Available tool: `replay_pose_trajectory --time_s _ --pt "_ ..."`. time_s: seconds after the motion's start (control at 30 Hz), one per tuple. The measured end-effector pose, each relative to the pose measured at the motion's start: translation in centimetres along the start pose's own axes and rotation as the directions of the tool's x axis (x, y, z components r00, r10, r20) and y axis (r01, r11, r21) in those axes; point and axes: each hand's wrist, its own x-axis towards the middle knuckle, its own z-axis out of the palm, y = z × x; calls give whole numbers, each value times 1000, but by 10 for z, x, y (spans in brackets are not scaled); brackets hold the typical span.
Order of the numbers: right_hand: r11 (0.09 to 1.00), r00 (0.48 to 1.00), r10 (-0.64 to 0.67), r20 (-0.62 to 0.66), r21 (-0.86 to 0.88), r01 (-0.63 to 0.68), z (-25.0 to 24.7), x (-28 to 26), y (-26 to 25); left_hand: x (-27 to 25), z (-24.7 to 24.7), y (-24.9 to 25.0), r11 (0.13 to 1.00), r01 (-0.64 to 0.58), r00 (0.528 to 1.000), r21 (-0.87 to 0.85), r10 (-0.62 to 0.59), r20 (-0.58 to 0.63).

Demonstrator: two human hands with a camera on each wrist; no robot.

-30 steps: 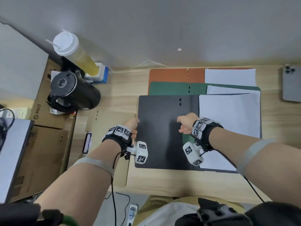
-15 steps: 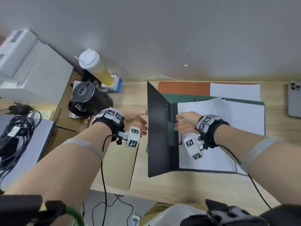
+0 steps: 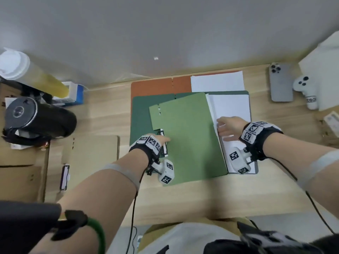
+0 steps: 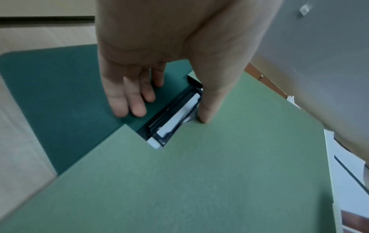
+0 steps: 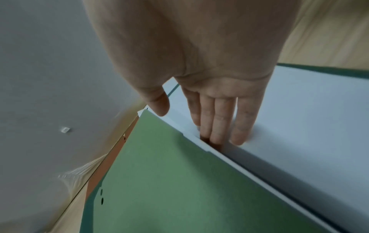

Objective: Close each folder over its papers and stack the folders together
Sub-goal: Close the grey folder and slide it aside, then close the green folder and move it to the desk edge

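Observation:
A light green folder lies closed and skewed on top of an open dark green folder. Its black spine clip shows at its left edge. My left hand rests there: the thumb presses the light green cover and the straight fingers lie on the dark green folder. My right hand is at the cover's right edge, with straight fingertips between that edge and the white papers below. An open orange folder with white papers lies behind.
A phone and a white controller lie at the back right. A black kettle, a lidded cup of yellow drink and a blue box stand at the left. Cardboard sheets lie left of the folders.
The black inner cover swung from left to right and now lies shut, green side up. My left hand moved onto the spine and my right hand moved to the right edge.

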Motion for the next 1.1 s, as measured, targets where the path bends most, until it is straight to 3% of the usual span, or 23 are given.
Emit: replay_pose_trajectory --time_s 0.17,0.33,0.47,0.6,0.73,0.93,1.1 --pt "967 995 -98 -8 -239 93 16 18 2 -13 -2 7 994 -18 1000 -110 19 7" --pt "970 978 -96 188 -201 134 26 6 -20 -9 -27 -6 981 34 999 -192 -36 -7" --pt "980 967 -85 238 -157 125 49 -8 -36 -24 -64 -21 978 3 995 -209 -24 -100" --pt "984 968 -42 248 -160 83 97 -11 -51 -22 -95 -56 955 -67 984 -290 15 -178" --pt "960 972 -34 233 -263 96 170 -19 -58 -21 -118 -122 938 15 966 -346 -103 -238" --pt "858 939 41 341 -494 143 285 -34 -52 -16 -158 -226 903 129 907 -410 -275 -320" --pt "849 917 37 397 -497 181 353 -44 -39 -13 -176 -276 873 143 853 -466 -348 -390"
